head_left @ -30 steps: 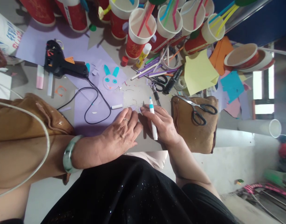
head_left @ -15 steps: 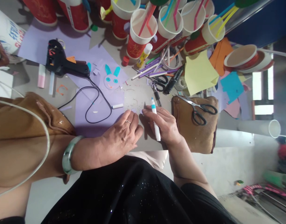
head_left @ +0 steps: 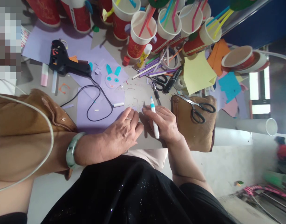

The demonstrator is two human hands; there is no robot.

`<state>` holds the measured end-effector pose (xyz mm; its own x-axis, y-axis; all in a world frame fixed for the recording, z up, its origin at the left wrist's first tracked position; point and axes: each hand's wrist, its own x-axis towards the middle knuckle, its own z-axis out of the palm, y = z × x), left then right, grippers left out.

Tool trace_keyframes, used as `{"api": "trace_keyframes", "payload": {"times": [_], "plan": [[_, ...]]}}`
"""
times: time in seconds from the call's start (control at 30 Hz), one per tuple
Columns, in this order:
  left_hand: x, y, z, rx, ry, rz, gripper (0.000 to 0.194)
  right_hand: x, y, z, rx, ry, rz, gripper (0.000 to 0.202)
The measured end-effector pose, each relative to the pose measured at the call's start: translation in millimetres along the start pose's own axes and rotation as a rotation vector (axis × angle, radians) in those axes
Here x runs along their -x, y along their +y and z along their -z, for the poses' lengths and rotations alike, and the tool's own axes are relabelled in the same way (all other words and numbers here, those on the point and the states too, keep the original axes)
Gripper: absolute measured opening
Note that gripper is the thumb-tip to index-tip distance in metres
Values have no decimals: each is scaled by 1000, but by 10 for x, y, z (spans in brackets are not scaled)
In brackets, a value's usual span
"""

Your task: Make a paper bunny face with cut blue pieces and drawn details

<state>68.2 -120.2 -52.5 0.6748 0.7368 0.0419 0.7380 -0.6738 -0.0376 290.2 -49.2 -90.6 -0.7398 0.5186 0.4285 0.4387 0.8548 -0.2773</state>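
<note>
My right hand is closed around a white marker with a blue band, its blue tip pointing away from me. My left hand rests at the table's near edge, fingers curled; the space under them is hidden, so what they hold, if anything, cannot be made out. A marker cap lies just beyond it on purple paper. Farther off is a purple paper rabbit face with blue ears and eyes. Small paper scraps lie between and beyond my hands.
A black glue gun with its looping cord lies left. Scissors rest on a brown cushion at right. Red and white cups with straws line the back. A glue stick and yellow paper lie before them.
The whole view has shifted slightly. Both hands keep nearly the same pose, and the marker stays in my right hand.
</note>
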Motion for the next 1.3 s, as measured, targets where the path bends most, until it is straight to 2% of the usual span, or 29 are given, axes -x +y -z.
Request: {"api": "trace_keyframes", "payload": {"times": [0.3, 0.5, 0.63, 0.7, 0.8, 0.93, 1.07, 1.17, 1.3], "plan": [[27, 8, -37, 10, -6, -1, 62, 3, 24, -19, 0, -3, -32, 39], [28, 13, 74, 53, -87, -13, 52, -44, -5, -37, -54, 203, -76, 36], [49, 32, 127, 48, -104, 3, 35, 3, -61, -64, -144, 348, -229, 35], [43, 30, 154, 65, -162, -1, 30, 44, -92, -98, -183, 420, -297, 34], [12, 13, 204, 96, -260, -9, 31, 67, -168, -149, -252, 463, -404, 32], [-34, -11, 260, 111, -340, -14, 34, 5, -308, -164, -393, 423, -538, 22], [-51, -15, 249, 131, -349, -17, 36, -48, -388, -151, -353, 354, -612, 13], [-39, 2, 197, 122, -318, 4, 37, -55, -389, -160, -294, 327, -581, 11], [8, 39, 125, 94, -240, 50, 41, -80, -371, -163, -173, 303, -457, 8]]}}
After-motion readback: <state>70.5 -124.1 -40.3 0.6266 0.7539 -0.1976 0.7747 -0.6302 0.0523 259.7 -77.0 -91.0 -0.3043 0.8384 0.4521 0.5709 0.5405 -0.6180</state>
